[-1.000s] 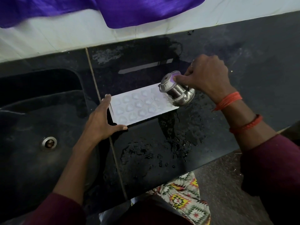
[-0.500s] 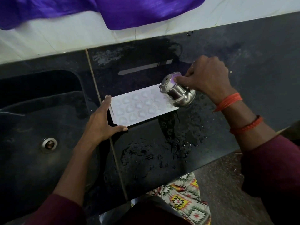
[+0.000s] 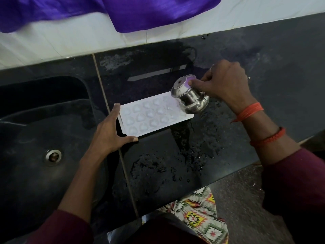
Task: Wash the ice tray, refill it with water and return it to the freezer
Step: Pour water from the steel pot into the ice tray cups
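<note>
Gripping steel pot [image 3: 190, 99], tipped over tray's far end: right hand [image 3: 226, 85] | spread open, bracing tray's near-left corner: left hand [image 3: 110, 133] | white ice tray [image 3: 151, 117]: flat on wet black counter [image 3: 175, 155], sink [image 3: 44, 129] left of tray

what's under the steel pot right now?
The tilted steel pot, held by the right hand, hangs over the right end of the white ice tray. The tray cells beneath it are covered; wet black counter shows beside.

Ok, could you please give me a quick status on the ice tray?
Left hand steadies ice tray on counter. Right hand tips steel pot over it. Nothing blocking.
</note>
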Action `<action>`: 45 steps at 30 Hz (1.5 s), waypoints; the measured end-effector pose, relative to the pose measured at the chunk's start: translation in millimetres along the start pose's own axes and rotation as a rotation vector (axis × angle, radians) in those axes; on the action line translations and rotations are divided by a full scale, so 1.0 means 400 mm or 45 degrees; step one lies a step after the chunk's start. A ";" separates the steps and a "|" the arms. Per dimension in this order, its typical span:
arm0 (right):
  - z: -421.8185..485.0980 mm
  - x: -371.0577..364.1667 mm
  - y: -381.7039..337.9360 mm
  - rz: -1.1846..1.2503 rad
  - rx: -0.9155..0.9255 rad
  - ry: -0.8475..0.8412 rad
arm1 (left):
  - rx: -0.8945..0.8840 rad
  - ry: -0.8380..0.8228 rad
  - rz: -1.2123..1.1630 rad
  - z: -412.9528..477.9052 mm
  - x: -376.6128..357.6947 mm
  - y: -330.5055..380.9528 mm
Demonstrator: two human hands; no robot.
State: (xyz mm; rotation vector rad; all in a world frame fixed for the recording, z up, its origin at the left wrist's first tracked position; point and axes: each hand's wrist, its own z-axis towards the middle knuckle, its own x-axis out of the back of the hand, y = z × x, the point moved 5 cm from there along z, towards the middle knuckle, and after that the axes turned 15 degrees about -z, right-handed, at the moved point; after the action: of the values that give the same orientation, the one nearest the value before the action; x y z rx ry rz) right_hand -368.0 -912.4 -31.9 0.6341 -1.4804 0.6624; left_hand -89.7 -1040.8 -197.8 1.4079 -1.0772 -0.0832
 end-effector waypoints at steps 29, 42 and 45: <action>0.007 -0.007 -0.061 -0.020 0.067 -0.044 | -0.011 -0.004 -0.017 0.000 0.001 -0.002; 0.016 -0.010 -0.074 -0.124 0.071 -0.002 | -0.014 -0.006 -0.028 -0.001 0.001 -0.002; 0.017 -0.009 -0.077 -0.132 0.071 -0.008 | -0.011 -0.006 -0.029 0.000 0.002 -0.005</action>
State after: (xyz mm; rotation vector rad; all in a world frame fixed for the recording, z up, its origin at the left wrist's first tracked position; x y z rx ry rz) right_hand -349.9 -938.3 -34.9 0.7514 -1.4288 0.6237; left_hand -88.4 -1041.9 -199.0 1.4128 -1.0635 -0.1073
